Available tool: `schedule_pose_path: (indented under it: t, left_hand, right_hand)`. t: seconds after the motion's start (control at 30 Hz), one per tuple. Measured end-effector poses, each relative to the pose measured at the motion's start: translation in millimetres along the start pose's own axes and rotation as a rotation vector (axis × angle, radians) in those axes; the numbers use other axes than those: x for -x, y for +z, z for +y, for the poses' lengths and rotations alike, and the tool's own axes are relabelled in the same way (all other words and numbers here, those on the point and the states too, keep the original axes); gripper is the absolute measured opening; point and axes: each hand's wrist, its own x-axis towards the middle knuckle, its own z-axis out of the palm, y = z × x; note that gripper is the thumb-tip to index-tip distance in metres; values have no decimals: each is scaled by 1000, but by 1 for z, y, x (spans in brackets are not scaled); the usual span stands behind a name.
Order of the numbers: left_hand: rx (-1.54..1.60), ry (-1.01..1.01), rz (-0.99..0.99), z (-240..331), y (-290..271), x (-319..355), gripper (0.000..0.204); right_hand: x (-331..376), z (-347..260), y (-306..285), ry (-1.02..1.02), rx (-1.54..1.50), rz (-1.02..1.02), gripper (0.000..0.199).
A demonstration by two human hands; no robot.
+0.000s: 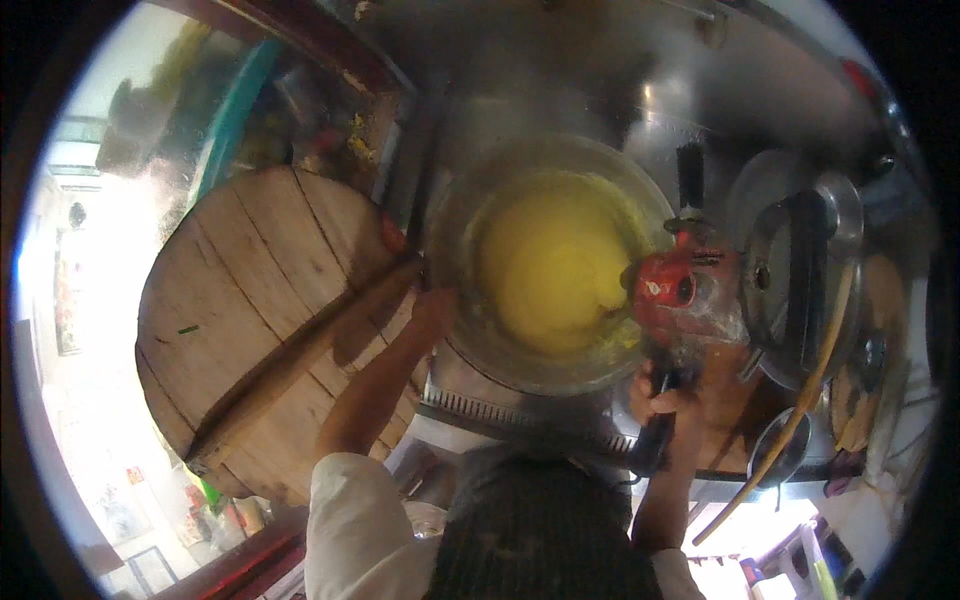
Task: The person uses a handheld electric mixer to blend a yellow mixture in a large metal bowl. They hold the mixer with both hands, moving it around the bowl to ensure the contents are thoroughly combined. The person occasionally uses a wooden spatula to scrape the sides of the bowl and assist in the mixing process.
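Note:
A large metal bowl (450, 345) sits in front of me with a soft yellow mass (540, 265), like batter or mashed food, swirled inside it. My right hand (662, 400) is closed round the black rear grip of a red power drill (672, 280). The drill lies across the bowl's right rim, its front end pointing in over the yellow mass; a second black handle stands up from its far side. At the bowl's left rim is my left hand (432, 312), which appears closed on the edge, its fingers dim and partly hidden.
To the left lies a round wooden lid (240, 260) with a long bar handle (300, 360). A metal pot lid (845, 215), a long wooden stick (790, 440) and a small metal pan (780, 450) are at the right. Behind the bowl rises a metal wall (560, 70).

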Motion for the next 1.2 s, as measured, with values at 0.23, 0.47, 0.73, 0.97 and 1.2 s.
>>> schedule_pose_path:
  t: [0.23,0.47,0.73,0.97,1.2]
  left_hand:
    - [71,307,45,-47,-9,-23,29]
    - [92,-57,-89,-33,-90,-147,27]
    - [-26,252,3,-58,-22,-193,31]
    - [-37,282,-282,-38,-56,-205,29]
    - [670,-15,-50,-21,-31,-130,28]
  right_hand:
    - [12,14,-6,128,36,-58,43]
    - [-26,24,14,91,-75,-133,45]
    - [-84,8,28,15,-28,-74,46]
    - [-81,-14,40,-1,151,95,46]
    - [-43,-18,25,-112,-15,108,44]
